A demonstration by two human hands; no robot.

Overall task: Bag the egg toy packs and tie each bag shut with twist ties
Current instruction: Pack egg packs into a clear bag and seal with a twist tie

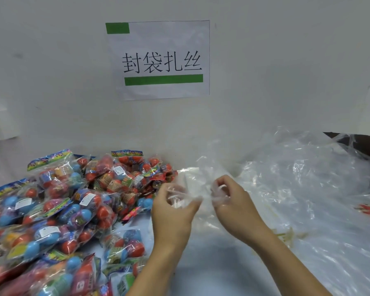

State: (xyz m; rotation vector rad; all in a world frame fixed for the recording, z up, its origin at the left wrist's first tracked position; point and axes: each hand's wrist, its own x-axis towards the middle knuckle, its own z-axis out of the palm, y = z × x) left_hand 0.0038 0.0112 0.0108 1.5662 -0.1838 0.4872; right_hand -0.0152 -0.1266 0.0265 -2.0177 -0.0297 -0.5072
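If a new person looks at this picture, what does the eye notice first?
First, the bright heap of egg toy packs filling the table's left side. Next, the white wall sign with green bars. In the middle, the left hand and right hand both hold a clear plastic bag.

Clear bag (192, 184) between both hands

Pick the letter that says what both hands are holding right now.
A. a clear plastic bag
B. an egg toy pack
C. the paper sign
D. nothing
A: the left hand and right hand each pinch the clear plastic bag, while the egg toy packs lie piled to the left.
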